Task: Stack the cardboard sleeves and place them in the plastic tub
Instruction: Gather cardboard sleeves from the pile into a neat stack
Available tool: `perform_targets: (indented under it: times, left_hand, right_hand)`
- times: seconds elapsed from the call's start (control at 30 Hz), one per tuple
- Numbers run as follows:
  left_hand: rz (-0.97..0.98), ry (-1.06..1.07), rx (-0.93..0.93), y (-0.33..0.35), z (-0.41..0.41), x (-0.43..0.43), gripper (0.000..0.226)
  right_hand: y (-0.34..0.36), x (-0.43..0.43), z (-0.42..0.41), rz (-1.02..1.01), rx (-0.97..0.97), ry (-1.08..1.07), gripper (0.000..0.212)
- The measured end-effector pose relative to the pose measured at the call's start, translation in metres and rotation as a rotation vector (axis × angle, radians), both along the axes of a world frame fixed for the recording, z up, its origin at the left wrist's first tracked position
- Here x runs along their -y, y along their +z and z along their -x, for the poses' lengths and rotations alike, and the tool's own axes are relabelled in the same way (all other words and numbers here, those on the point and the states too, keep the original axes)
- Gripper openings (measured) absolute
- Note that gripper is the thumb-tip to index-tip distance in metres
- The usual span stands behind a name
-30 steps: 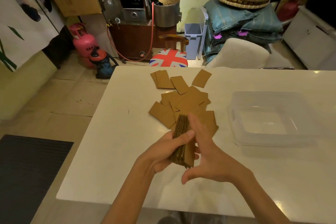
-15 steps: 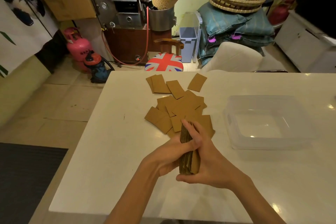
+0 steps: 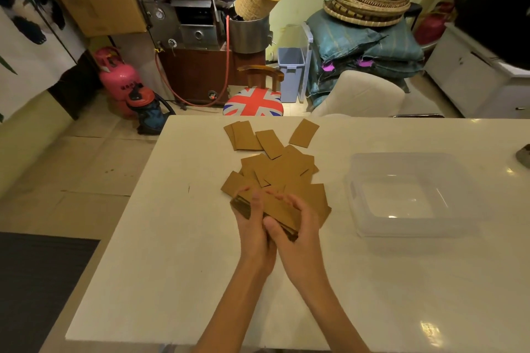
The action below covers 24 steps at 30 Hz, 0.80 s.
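On the table point(image 3: 172, 266), the loose cardboard sleeves point(image 3: 275, 163) lie in the middle, toward the far edge. The plastic tub point(image 3: 413, 226) stands to their right, apart from them. Nearer than the loose sleeves, the left hand point(image 3: 252, 226) and the right hand point(image 3: 298, 232) are side by side, with a stack of sleeves point(image 3: 272, 209) between them. A chair point(image 3: 255, 100) stands behind the table.

The white table point(image 3: 177, 238) carries a loose, overlapping spread of flat cardboard sleeves point(image 3: 275, 163) near its far edge. A clear plastic tub point(image 3: 413, 226) rests on the tabletop, right of the sleeves and apart from them
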State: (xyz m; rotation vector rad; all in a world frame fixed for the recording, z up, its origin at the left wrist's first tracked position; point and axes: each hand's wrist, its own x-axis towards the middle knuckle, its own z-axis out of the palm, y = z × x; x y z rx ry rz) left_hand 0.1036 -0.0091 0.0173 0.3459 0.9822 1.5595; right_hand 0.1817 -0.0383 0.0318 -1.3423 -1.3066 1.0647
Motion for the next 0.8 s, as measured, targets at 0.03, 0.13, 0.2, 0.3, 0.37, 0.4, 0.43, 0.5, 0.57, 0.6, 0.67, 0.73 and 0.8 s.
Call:
perform_targets:
  times: [0.03, 0.13, 0.2, 0.3, 0.37, 0.4, 0.43, 0.5, 0.57, 0.6, 0.67, 0.73, 0.8]
  left_hand:
    - [-0.001, 0.026, 0.018, 0.0, 0.002, -0.001, 0.065]
    - [-0.009, 0.031, 0.044, 0.001, 0.003, -0.001, 0.085]
    - [-0.04, 0.05, 0.006, 0.004, 0.001, 0.0, 0.101]
    - [-0.124, 0.117, -0.138, 0.001, -0.004, 0.003, 0.088]
    - [-0.101, 0.109, -0.268, -0.008, -0.008, 0.01, 0.067]
    - [-0.069, 0.086, -0.281, -0.012, -0.008, 0.014, 0.06]
    - [-0.054, 0.049, -0.275, -0.017, -0.005, 0.018, 0.056]
    - [-0.074, -0.044, -0.323, -0.028, 0.009, 0.025, 0.045]
    - [-0.109, -0.154, -0.464, -0.037, 0.023, 0.028, 0.041]
    - [-0.127, -0.205, -0.559, -0.043, 0.028, 0.027, 0.052]
    - [-0.148, -0.268, -0.785, -0.056, 0.031, 0.023, 0.055]
    - [-0.184, -0.29, -1.006, -0.07, 0.03, 0.021, 0.04]
    - [-0.221, -0.283, -1.079, -0.08, 0.025, 0.023, 0.033]
  right_hand:
    - [-0.002, 0.003, -0.001, 0.004, -0.028, 0.014, 0.056]
    - [-0.005, 0.007, -0.008, 0.009, -0.097, -0.016, 0.051]
    - [-0.004, 0.007, -0.015, 0.016, -0.15, 0.025, 0.051]
    - [-0.001, 0.005, -0.021, 0.195, -0.41, 0.165, 0.079]
    - [-0.006, 0.001, -0.028, 0.3, -0.561, 0.107, 0.089]
    - [-0.009, -0.002, -0.034, 0.31, -0.535, 0.064, 0.085]
    - [-0.012, -0.005, -0.042, 0.291, -0.432, 0.042, 0.079]
    - [-0.02, -0.01, -0.056, 0.193, -0.234, 0.054, 0.075]
    - [-0.032, -0.013, -0.066, 0.07, -0.128, 0.09, 0.076]
    - [-0.037, -0.013, -0.067, 0.031, -0.071, 0.104, 0.076]
    - [-0.05, -0.014, -0.066, -0.028, 0.06, 0.112, 0.072]
    - [-0.066, -0.015, -0.065, -0.065, 0.172, 0.116, 0.07]
    - [-0.081, -0.016, -0.065, -0.063, 0.204, 0.113, 0.067]
